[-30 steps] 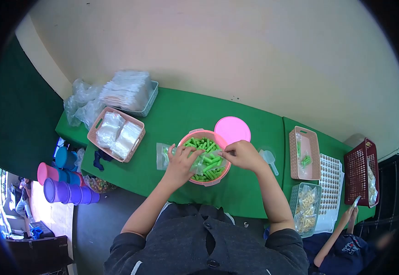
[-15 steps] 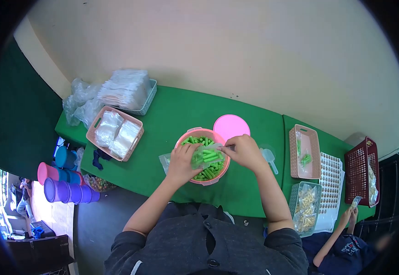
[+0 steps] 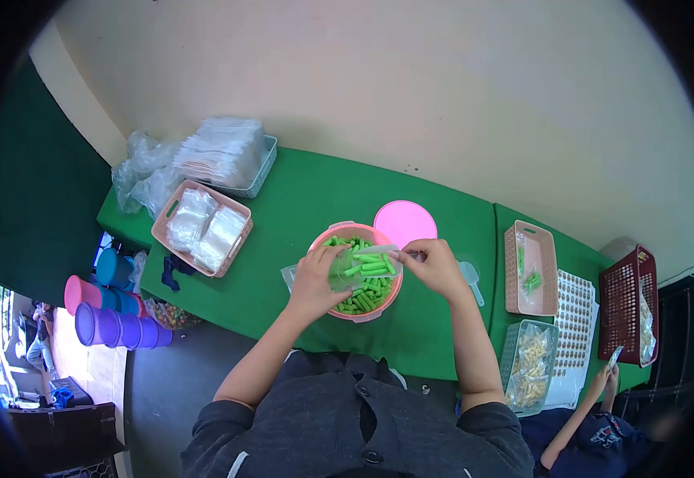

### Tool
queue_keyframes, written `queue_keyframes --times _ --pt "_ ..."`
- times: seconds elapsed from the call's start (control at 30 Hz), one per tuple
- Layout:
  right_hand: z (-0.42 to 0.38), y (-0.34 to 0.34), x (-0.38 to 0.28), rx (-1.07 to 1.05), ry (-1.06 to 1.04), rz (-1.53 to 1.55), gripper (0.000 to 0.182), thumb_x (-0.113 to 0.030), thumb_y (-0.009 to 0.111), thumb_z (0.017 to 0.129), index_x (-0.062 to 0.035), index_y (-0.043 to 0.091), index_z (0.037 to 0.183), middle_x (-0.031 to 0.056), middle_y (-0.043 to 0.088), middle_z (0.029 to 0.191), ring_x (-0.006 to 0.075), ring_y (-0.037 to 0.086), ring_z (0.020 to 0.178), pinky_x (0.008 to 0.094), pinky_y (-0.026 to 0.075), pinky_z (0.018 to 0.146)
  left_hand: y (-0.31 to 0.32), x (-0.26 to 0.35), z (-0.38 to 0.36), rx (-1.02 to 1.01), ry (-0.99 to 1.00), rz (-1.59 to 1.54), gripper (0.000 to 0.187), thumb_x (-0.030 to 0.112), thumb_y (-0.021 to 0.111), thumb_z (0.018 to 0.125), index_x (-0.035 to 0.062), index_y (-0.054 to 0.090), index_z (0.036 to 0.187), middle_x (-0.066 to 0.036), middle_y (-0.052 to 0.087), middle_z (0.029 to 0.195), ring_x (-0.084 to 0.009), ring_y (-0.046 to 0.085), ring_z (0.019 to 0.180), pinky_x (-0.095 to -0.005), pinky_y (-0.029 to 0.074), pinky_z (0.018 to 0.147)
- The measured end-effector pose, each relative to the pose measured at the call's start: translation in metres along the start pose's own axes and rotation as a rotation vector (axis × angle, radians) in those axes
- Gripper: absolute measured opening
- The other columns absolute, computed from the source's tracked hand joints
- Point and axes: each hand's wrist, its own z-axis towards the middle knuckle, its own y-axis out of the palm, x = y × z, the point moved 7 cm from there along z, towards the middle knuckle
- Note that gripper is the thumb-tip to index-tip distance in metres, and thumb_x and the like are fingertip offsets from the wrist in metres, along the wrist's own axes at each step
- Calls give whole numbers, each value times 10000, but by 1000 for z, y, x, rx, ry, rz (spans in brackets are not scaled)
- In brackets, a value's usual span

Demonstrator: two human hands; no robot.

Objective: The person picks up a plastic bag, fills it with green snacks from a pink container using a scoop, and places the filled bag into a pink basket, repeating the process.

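A round pink tub (image 3: 368, 316) of short green stick pieces (image 3: 355, 304) stands on the table in front of me. Above it, a clear plastic bag (image 3: 375, 264) with several green sticks inside stretches between my hands. My left hand (image 3: 313, 280) wraps around the bag's left part, and some clear plastic shows past its outer side. On the right, my right hand (image 3: 430, 267) pinches the plastic at its other end, fingertips closed. A pink round lid (image 3: 405, 223) lies behind the tub. Beside my right wrist is a translucent scoop (image 3: 471, 280).
Left, a beige basket (image 3: 241, 243) holds clear bags; behind it, a blue-grey basket (image 3: 263, 177) holds a stack of packets. On the right are a pink basket (image 3: 534, 307), a basket of pale sticks (image 3: 531, 362), a sticker sheet (image 3: 574, 319) and a maroon basket (image 3: 617, 311). A co-worker's hands (image 3: 604, 378) are nearby.
The green sticks in the plastic have shifted slightly right and up, and show more clearly. My right hand has moved slightly right and down; my left hand stays nearly in place.
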Motion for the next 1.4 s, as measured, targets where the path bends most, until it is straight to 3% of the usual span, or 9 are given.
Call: queue_keyframes --times 0.27,0.8,1.03,1.13,1.2,1.23,1.3,1.37,1.4 --pt "-6 -8 -27 92 -149 -156 299 -345 720 808 -51 731 750 86 673 680 236 609 596 351 453 695 -2 4 -1 29 2 -11 764 149 821 565 141 507 1262 -102 536 1196 -319 518 1135 -448 416 971" --pt "-17 -6 -31 179 -194 -226 278 -301 738 796 -27 722 752 111 687 707 239 619 611 362 453 663 -4 -1 -9 24 5 -8 804 174 830 584 148 488 1311 -101 536 1172 -306 509 1122 -436 410 972" --pt "-11 12 16 88 32 148 283 -276 730 835 -1 717 771 47 627 609 102 512 536 265 395 529 -9 -2 -11 42 -37 -99 805 167 819 593 144 487 1326 -114 519 1214 -302 502 1147 -430 392 1016" --pt "-11 19 41 79 115 411 283 -267 715 860 7 707 790 10 586 595 54 494 564 248 376 514 -10 -3 -10 78 -49 -206 760 143 802 647 127 428 1309 -121 482 1216 -293 503 1171 -444 398 1023" --pt "-10 26 58 95 165 527 280 -262 709 869 10 701 806 -3 571 597 40 495 581 247 374 512 -15 -24 -17 434 -40 -536 673 106 747 742 98 329 1269 -135 438 1196 -288 506 1152 -420 389 1042" --pt "-8 28 66 145 133 526 251 -238 699 869 8 701 822 15 586 604 59 506 569 253 378 512 -16 -30 -16 432 -39 -534 673 106 747 742 98 329 1269 -135 438 1196 -288 506 1152 -420 389 1042" --pt "-12 36 72 196 106 528 223 -214 689 869 7 700 839 33 601 611 79 517 557 259 382 513 -30 -40 -6 378 -69 -956 594 96 719 782 141 296 1197 -89 417 1162 -310 525 1178 -463 430 1003" --pt "-19 51 47 219 -106 56 162 -149 665 857 8 697 839 85 632 630 149 548 521 277 382 487 -46 -39 -5 290 -132 -1200 536 129 684 818 130 334 1224 -87 454 1171 -309 528 1195 -439 428 1018" --pt "-22 62 43 123 15 41 134 -144 672 838 -17 708 862 114 647 702 234 607 648 321 437 608 -52 -34 -3 219 -112 -1353 526 174 670 840 115 345 1248 -90 475 1168 -306 532 1196 -431 441 1007"
